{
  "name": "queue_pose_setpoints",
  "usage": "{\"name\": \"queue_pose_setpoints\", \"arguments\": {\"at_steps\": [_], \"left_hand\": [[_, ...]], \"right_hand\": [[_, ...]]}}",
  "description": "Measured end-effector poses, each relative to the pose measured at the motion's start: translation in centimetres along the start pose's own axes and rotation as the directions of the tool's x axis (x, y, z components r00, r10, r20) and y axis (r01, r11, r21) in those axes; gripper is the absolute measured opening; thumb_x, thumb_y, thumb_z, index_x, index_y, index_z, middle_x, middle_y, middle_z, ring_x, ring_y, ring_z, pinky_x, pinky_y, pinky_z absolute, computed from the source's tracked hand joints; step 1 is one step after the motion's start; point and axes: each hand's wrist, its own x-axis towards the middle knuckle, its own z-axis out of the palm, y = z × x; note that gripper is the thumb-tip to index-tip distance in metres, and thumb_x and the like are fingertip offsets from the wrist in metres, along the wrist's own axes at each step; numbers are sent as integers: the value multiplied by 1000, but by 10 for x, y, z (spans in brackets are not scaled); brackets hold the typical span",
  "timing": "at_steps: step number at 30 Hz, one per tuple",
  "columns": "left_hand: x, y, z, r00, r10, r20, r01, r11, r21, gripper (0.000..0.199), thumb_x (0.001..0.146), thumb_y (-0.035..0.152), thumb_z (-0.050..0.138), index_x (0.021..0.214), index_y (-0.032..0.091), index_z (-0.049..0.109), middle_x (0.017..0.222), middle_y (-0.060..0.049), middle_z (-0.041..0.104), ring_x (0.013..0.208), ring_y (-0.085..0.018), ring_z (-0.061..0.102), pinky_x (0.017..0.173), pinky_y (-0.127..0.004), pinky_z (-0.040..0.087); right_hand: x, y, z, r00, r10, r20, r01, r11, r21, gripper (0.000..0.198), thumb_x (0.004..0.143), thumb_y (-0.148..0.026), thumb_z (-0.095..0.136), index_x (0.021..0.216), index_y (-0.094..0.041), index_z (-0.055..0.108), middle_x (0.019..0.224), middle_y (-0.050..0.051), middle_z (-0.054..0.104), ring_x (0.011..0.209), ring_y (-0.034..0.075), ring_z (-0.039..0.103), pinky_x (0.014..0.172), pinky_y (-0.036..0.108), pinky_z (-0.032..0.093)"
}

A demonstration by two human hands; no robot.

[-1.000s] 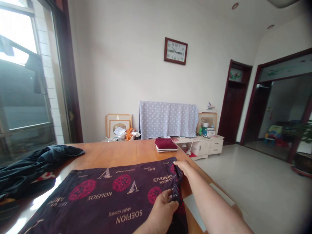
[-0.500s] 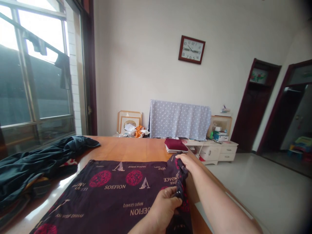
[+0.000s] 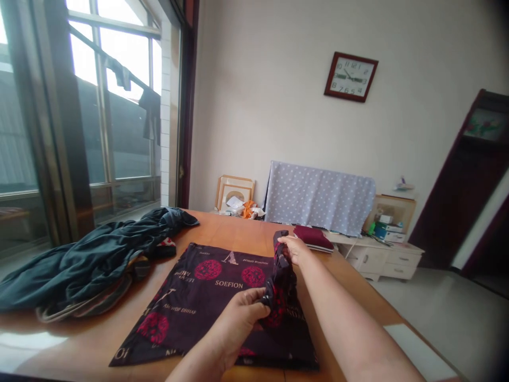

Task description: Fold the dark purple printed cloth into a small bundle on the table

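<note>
A dark purple garment with pinkish-red round prints and pale lettering lies spread on the wooden table. What kind of garment it is I cannot tell. My left hand pinches the near part of its raised, bunched edge. Farther off, my right hand grips the far end of the same edge. Between both hands this gathered strip stands up above the flat part of the cloth. Some of the fingertips are hidden in the folds.
A heap of dark teal clothes lies at the table's left. Beyond my right hand sits a folded maroon stack of cloth. The table's right edge drops to the floor. A white cabinet stands against the wall.
The view has swung left. Both hands have drawn the garment's right edge up and leftward over the flat part, still gripping it. More of the garment's near edge shows.
</note>
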Motion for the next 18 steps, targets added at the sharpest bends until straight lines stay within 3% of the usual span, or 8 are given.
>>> {"name": "queue_pose_setpoints", "arguments": {"at_steps": [9, 18], "left_hand": [[-58, 28, -69, 987, 52, -154, -59, 998, -38, 45, 68, 20, 69, 113, 15, 74, 97, -8, 76, 85, -21, 70, 83, -31, 52], [-101, 29, -132, 945, 63, -322, -59, 998, 23, 43, 71, 21, 67, 113, 18, 72, 94, -5, 73, 82, -17, 66, 73, -25, 49]], "right_hand": [[-9, 5, 115, 992, -5, 129, 4, 1000, 11, 16, 78, -15, 67, 92, -17, 60, 58, -2, 62, 47, 13, 60, 46, 22, 50], [-20, 23, 206, 982, 10, 187, -4, 1000, -30, 12, 77, -12, 65, 85, -17, 58, 56, -3, 60, 47, 12, 59, 50, 22, 52]]}}
